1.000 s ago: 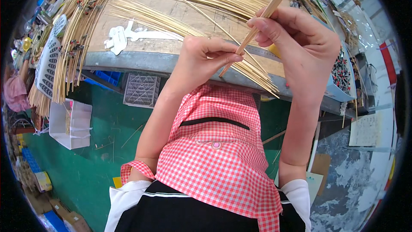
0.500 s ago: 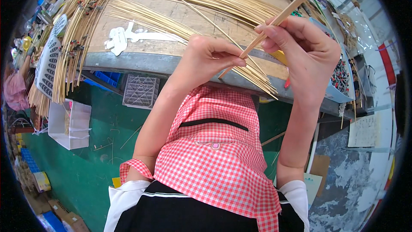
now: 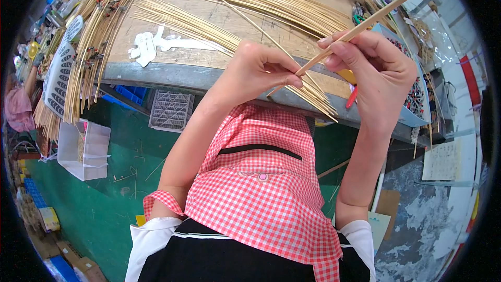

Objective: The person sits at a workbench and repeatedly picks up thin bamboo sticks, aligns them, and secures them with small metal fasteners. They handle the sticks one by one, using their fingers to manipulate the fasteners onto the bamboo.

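left fingers [image 3: 288, 80] and right fingers [image 3: 345, 52] pinch a straight, pale wooden strip [image 3: 391, 8] near slender rods [image 3: 271, 1].

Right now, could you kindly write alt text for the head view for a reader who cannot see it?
The left hand and right hand pinch a long bamboo strip that slants up to the right at a workbench. Thin bamboo rods lie on the workbench in bundles; the person wears a red-and-white checked apron.

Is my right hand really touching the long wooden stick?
Touching. The head view shows the right hand pinching the wooden stick between its fingers, with no gap there.
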A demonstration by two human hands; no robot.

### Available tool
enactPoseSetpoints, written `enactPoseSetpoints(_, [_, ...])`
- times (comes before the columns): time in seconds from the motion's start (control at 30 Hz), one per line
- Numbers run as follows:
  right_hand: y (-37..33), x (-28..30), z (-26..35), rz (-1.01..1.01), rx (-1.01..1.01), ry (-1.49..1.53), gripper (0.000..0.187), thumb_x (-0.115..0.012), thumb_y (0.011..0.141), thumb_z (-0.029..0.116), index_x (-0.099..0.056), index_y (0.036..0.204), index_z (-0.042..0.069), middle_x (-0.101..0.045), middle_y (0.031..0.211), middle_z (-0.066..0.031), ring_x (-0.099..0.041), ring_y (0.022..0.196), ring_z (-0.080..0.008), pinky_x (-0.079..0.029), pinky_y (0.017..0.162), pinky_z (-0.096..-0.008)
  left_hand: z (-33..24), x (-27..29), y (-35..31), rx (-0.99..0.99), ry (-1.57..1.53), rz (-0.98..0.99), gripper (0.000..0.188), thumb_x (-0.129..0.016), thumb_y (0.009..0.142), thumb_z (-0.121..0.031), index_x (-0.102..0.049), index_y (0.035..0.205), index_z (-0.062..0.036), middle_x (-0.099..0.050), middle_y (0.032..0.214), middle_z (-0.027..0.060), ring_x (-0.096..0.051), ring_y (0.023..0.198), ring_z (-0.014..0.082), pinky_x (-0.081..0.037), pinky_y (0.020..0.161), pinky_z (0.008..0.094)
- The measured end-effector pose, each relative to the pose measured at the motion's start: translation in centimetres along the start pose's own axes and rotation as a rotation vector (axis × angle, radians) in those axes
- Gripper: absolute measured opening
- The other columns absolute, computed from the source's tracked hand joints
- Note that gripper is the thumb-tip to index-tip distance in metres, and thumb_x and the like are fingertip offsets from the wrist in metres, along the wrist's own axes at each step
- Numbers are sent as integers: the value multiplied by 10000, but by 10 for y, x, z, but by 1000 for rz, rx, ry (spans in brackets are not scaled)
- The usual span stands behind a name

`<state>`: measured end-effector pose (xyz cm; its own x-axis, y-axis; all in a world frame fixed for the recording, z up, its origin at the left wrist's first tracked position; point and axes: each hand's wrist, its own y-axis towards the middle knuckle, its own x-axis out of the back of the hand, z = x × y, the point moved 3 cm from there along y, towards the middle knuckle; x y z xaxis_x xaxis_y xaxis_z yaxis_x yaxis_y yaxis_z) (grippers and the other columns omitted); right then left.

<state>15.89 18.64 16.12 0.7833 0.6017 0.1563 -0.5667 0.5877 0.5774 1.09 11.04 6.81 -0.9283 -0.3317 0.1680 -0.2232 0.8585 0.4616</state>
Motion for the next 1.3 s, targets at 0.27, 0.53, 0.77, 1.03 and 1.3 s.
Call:
enactPoseSetpoints(0.27, [-1, 2, -1, 1, -4, 20, 90, -693, 775, -49, -684, 864, -62, -689, 753, -91, -650, 635, -105, -539, 589, -208, -2, -1, 1, -8, -20, 15, 137, -750, 727, -18, -711, 853, 18, -699, 723, 77, -658, 667, 95, -547, 634, 219])
enactPoseSetpoints(0.53, [-1, 4, -1, -18, -6, -21, 86, -687, 779, -50, -672, 862, -66, -696, 780, -110, -655, 645, -118, -542, 599, -216, -5, -2, -1, 41, 20, 12, 109, -740, 747, -18, -712, 849, 5, -699, 768, 63, -667, 722, 115, -550, 673, 239])
enactPoseSetpoints(0.77, [-7, 14, -8, -17, -15, 26, 86, -649, 807, -58, -655, 889, -81, -695, 825, -158, -665, 666, -148, -556, 607, -234, -7, -7, -4, -66, 156, -56, 110, -745, 732, -20, -711, 836, -7, -700, 751, 73, -667, 688, 116, -535, 646, 243])
enactPoseSetpoints(1.03, [-17, 33, -27, -21, 32, 152, 89, -611, 843, -41, -637, 916, -85, -680, 848, -204, -657, 637, -179, -559, 591, -258, -19, -13, -14, -250, 371, -79, 172, -767, 684, -66, -721, 848, -44, -687, 728, 89, -662, 644, 189, -508, 599, 277])
enactPoseSetpoints(1.3, [-22, 40, -34, -15, 21, 192, 95, -636, 842, -4, -635, 893, -83, -674, 839, -226, -643, 604, -184, -542, 554, -264, -19, -12, -18, -77, 116, 31, 171, -770, 711, -60, -728, 875, -36, -685, 684, 87, -664, 623, 138, -503, 560, 240])
